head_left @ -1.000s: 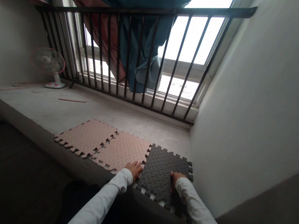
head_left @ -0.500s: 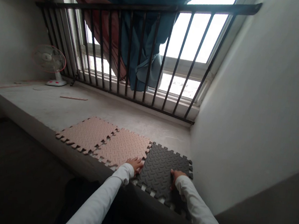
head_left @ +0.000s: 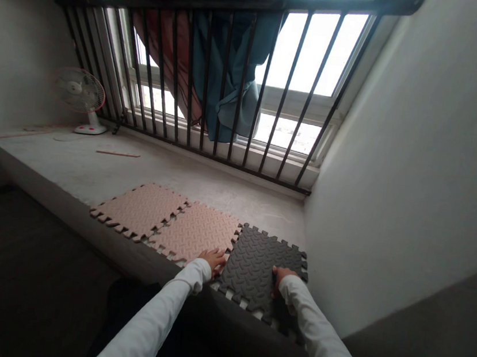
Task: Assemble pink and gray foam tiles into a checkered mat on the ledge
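The left hand [head_left: 213, 259] lies at the seam, fingers lightly spread, apparently steadying the middle pink mat [head_left: 199, 233]; the right hand [head_left: 282, 279] rests on the black mat [head_left: 252, 261], seemingly holding it down, though whether it pinches I cannot tell. The outer pink mat [head_left: 143, 207] completes the row along the surface's [head_left: 75, 165] near edge, presumably for reach, the black mat nearest its right end.
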A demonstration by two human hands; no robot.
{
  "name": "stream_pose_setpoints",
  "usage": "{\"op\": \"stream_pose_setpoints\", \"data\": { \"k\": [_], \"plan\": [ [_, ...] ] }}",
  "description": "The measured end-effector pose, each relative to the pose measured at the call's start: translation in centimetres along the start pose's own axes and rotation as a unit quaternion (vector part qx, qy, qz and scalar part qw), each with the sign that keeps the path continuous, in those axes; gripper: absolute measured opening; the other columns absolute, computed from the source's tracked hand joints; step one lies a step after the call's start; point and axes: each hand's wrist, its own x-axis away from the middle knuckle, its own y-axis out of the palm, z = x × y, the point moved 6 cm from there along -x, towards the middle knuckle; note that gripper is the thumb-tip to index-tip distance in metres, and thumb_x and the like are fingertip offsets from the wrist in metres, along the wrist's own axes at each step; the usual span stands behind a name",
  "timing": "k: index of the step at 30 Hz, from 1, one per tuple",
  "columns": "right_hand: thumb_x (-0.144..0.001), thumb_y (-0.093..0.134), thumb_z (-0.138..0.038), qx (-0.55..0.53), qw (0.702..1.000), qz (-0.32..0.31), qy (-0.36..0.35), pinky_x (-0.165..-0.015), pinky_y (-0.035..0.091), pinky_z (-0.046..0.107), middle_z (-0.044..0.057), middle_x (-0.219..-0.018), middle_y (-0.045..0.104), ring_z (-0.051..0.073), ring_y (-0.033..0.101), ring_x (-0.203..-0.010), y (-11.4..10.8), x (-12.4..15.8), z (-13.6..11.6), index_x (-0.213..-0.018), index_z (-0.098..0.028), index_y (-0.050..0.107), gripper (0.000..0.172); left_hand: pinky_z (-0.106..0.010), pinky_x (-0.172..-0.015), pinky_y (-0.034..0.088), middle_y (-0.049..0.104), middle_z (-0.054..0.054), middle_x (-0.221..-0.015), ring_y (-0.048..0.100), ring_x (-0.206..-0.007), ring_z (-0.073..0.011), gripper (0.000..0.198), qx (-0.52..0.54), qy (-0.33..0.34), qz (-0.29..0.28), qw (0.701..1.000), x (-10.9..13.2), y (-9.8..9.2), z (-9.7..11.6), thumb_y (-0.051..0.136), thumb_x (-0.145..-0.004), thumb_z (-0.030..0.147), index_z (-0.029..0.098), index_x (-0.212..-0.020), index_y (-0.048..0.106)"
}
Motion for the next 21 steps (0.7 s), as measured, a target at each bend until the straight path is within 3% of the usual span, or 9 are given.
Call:
{"op": "stream_pose_setpoints", "data": {
  "k": [9,15,18,21],
  "plan": [
    [-0.036,0.075,-0.027,0.001,1.000,-0.005,-0.002,-0.088,0.040,0.030,0.011,-0.119,0.049,0.025,0.047,-0.106,0.2,-0.4,0.0,-0.126,-0.021,0.034,0.099,-0.052,-0.095,0.025,0.027,0.000,-0.136,0.021,-0.125,-0.0216,0.029,-0.003,0.009,0.021,1.000,1.0,0.6,0.0,0.045,-0.071,0.021,0.028,-0.099,0.048],
    [-0.035,0.075,-0.028,0.004,1.000,-0.005,0.010,-0.088,0.040,0.031,0.011,-0.120,0.048,0.025,0.046,-0.107,0.5,-0.6,0.2,-0.127,-0.022,0.031,0.102,-0.051,-0.098,0.019,0.023,-0.002,-0.138,0.017,-0.126,-0.0211,0.042,0.016,-0.006,0.026,1.000,1.9,0.6,0.4,0.043,-0.074,0.033,0.027,-0.115,0.038],
    [-0.035,0.075,-0.027,-0.002,1.000,0.002,0.008,-0.087,0.040,0.031,0.011,-0.119,0.048,0.025,0.046,-0.107,0.9,-1.0,0.2,-0.126,-0.022,0.032,0.101,-0.049,-0.096,0.023,0.039,-0.005,-0.129,0.028,-0.121,-0.0216,0.045,0.018,-0.028,0.043,0.999,1.6,-0.5,0.6,0.040,-0.075,0.037,0.026,-0.118,0.035],
    [-0.032,0.076,-0.026,-0.003,1.000,0.010,0.008,-0.085,0.041,0.034,0.011,-0.116,0.051,0.027,0.047,-0.106,1.2,-1.4,0.3,-0.124,-0.024,0.035,0.101,-0.045,-0.093,0.028,0.052,-0.006,-0.114,0.039,-0.112,-0.0211,0.036,-0.013,-0.037,0.078,0.996,0.5,-2.1,0.9,0.038,-0.076,0.033,0.025,-0.111,0.044]
  ]
}}
